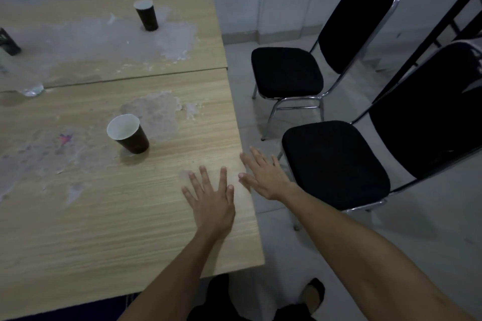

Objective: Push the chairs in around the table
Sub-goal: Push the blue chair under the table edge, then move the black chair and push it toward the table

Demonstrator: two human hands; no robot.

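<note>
Table (78, 216): two pale wood-grain tops butted edge to edge, surfaces worn with whitish peeled patches. On it: near cup (128, 134), dark paper with white inside, upright, standing toward the middle of the near top; far cup (146, 14), same kind, upright on the far top; clear plastic bottle (31, 90) at the seam on the left, only partly seen; dark object (9, 43) at the left edge, too cut off to name. Near chair (336, 161): black padded seat and back, chrome frame, standing on the floor to the right of the table, apart from its edge, seat facing the table. Far chair (287, 71): same make, farther along that side, also standing clear of the table. Left hand (211, 200): fingers spread and straight, palm down over the table near its right edge, holding nothing. Right hand (263, 177): fingers straight and spread, over the table's edge between table and near chair, holding nothing. Floor (391, 255): pale tiles.
</note>
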